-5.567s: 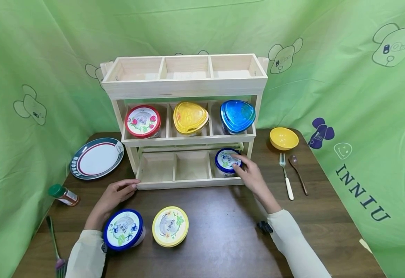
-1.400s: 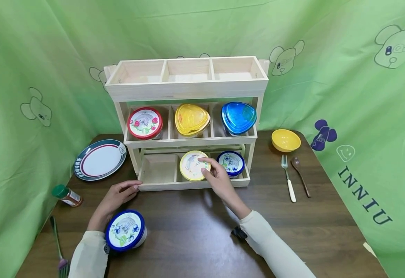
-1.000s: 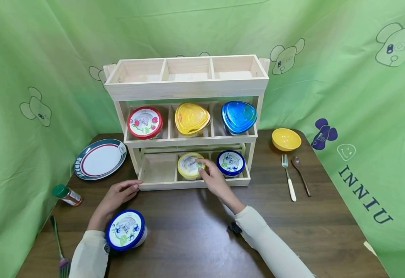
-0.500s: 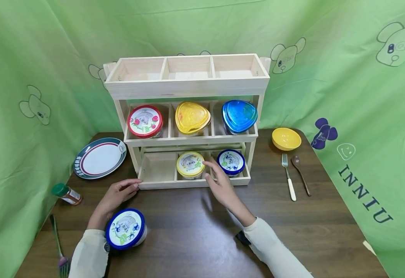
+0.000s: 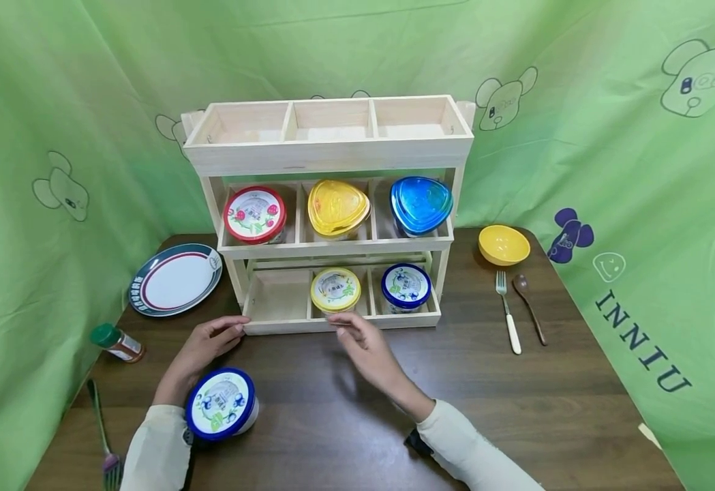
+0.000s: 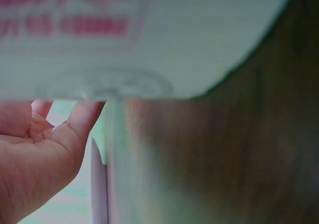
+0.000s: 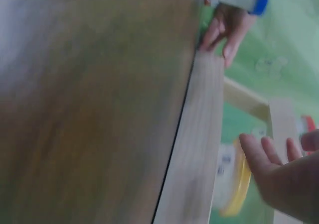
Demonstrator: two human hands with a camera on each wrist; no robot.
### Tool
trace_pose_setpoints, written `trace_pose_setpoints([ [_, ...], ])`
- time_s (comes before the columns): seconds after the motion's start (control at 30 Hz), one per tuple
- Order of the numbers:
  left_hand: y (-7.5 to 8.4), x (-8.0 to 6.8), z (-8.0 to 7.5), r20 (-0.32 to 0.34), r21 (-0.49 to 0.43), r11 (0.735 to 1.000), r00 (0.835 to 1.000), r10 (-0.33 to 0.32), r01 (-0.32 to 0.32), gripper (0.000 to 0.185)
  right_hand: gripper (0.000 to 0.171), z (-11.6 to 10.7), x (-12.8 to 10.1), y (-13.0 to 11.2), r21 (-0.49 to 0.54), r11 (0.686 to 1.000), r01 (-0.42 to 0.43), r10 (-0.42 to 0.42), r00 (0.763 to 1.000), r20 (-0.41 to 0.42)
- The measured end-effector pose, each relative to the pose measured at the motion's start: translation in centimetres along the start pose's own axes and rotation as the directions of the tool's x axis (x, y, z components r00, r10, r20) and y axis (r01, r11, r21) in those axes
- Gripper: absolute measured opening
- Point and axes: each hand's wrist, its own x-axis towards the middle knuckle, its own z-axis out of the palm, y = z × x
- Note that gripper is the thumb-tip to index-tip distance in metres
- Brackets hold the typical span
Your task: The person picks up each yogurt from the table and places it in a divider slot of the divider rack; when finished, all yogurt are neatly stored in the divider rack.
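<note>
My left hand (image 5: pixel 215 341) holds the lower left front corner of the wooden shelf rack (image 5: pixel 326 157), thumb and fingertips at the board's end. Beside that wrist stands a tub with a blue lid (image 5: pixel 221 404); its blurred wall (image 6: pixel 99 45) hides part of the hand in the left wrist view. My right hand (image 5: pixel 369 354) holds nothing, its fingers relaxed just in front of the bottom tier. Close beyond those fingertips, a yellow-lidded tub (image 5: pixel 335 290) sits in the middle bottom compartment. A smaller blue-lidded tub (image 5: pixel 406 286) occupies the right one; the left one is bare.
On the middle tier are a red-lidded tub (image 5: pixel 255 215), a yellow-lidded container (image 5: pixel 337 208) and a blue-lidded container (image 5: pixel 421 206). Left lie a plate (image 5: pixel 176 279), spice jar (image 5: pixel 118 342) and dark fork (image 5: pixel 108 450); right, a yellow bowl (image 5: pixel 504 245), white-handled fork (image 5: pixel 507 314) and spoon (image 5: pixel 530 307).
The smaller blue-lidded tub was released first. The yellow-lidded tub went from the table into the middle bottom compartment and was let go. My right hand then drew back toward the front left. The left hand stayed.
</note>
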Motion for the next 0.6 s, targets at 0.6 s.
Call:
trace_pose_setpoints([
  [0.6,0.2,0.0,0.2,-0.007,-0.01,1.0,1.0,0.03,-0.03,0.041,0.036,7.7,0.0,-0.4,-0.119,0.992,0.049,-0.001,0.926,0.379],
])
